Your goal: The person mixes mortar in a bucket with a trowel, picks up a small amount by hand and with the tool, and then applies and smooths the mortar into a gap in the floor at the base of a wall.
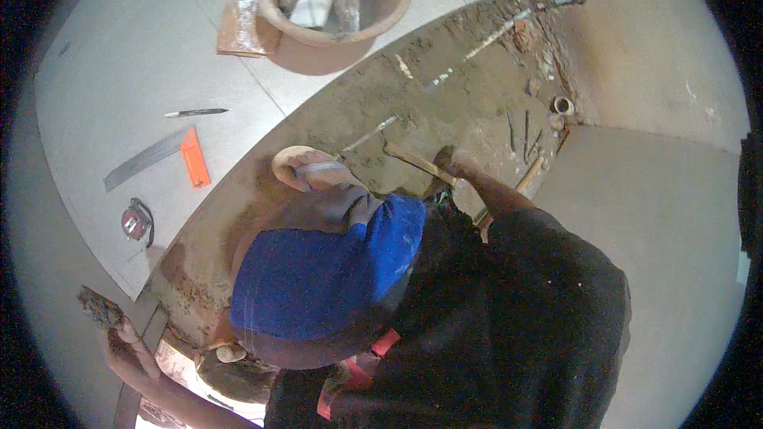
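Note:
My left hand [131, 349] is at the lower left, past the floor's edge. Its fingers are closed round a dark grey, rough lump [101, 307], whose material I cannot make out. In front of my body, my right hand [459, 165] reaches down to the muddy strip [469, 119]. It is closed on a wooden handle [417, 160] that slants up to the left. The handle's other end, near a pale flat piece [467, 199], is partly hidden by my arm and shirt. Between the hands, my sandalled foot [318, 173] stands on the strip.
On the pale tiles lie a tape measure [137, 222], an orange-handled try square [193, 159] and a pencil-like marker [196, 113]. A brown bucket [387, 20] holds water and a white block, beside a tan slab [245, 28]. A pipe end [562, 106] rises near the wall [652, 71].

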### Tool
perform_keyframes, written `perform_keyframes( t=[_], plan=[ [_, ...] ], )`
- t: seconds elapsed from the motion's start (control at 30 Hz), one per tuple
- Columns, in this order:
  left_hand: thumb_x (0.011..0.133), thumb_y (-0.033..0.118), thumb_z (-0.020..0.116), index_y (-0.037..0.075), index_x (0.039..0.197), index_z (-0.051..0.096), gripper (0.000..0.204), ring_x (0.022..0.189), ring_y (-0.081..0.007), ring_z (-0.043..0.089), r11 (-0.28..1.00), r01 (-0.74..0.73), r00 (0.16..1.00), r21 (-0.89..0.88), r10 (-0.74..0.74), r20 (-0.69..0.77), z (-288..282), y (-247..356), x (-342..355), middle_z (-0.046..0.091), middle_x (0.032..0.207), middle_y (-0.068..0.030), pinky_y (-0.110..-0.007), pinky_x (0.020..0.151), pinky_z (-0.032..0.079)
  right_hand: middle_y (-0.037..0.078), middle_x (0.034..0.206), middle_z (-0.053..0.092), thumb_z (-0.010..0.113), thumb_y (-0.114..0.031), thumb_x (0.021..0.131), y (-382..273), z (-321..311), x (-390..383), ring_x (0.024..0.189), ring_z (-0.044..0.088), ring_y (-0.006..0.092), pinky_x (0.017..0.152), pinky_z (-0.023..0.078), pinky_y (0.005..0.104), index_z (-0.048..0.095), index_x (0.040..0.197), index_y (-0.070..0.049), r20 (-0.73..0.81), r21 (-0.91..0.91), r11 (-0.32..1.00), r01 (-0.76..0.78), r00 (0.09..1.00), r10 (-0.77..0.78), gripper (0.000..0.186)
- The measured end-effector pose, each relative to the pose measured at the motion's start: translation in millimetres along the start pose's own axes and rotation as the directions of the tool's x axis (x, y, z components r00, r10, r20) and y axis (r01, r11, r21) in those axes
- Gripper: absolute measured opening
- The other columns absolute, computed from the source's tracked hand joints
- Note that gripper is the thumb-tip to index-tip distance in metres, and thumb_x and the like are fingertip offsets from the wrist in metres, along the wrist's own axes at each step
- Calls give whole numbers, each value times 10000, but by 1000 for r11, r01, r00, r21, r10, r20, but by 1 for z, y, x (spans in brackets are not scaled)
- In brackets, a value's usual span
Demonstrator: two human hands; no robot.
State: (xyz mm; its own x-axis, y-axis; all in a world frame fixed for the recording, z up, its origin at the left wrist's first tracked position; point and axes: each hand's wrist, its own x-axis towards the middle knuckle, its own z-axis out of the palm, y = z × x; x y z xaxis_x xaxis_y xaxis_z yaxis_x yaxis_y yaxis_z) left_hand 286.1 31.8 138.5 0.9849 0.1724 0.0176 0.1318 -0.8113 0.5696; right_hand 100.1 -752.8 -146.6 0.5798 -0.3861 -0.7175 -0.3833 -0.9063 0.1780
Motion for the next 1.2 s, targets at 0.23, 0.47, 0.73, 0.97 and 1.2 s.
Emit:
perform_keyframes(
  t=[0.23,0.47,0.73,0.97,1.2],
  plan=[
    [946,196,642,-45,1263,569,405,1132,-216,554,979,-17,995,-204,36,89,31,21,61,619,1230,-137,-350,1011,400,211,1043,647,574,-322,876,-39,55,-58,880,655,385,770,524,518,577,1203,-127,-351,333,943,13,930,111,381],
    [955,127,590,-38,1279,563,365,1134,-238,574,909,-210,958,-361,265,110,53,83,91,613,1285,-148,-352,1013,416,195,1031,677,562,-391,882,-78,28,-55,909,652,399,806,532,500,611,1218,-133,-399,261,965,5,911,104,427],
    [970,250,540,-40,1149,594,345,897,-177,634,610,223,930,-760,101,354,89,144,68,642,1050,-105,-285,811,541,164,1144,665,615,-342,870,-39,-62,-31,946,668,315,841,527,439,627,1199,-86,37,486,867,-113,993,109,417],
    [975,197,541,-40,1132,565,286,886,-180,653,261,381,901,-887,112,420,124,153,66,634,1028,-112,-303,776,577,165,1124,662,613,-338,877,-38,-2,-7,934,660,309,835,520,427,621,1196,-73,-47,387,922,15,999,4,415],
    [999,165,477,-73,1192,519,309,972,-203,665,226,427,879,-875,122,461,144,168,79,630,1117,-155,-314,829,600,166,1104,660,612,-334,884,-55,120,-23,922,653,303,830,513,416,615,1194,-61,65,389,920,52,994,-84,413]
  ],
)
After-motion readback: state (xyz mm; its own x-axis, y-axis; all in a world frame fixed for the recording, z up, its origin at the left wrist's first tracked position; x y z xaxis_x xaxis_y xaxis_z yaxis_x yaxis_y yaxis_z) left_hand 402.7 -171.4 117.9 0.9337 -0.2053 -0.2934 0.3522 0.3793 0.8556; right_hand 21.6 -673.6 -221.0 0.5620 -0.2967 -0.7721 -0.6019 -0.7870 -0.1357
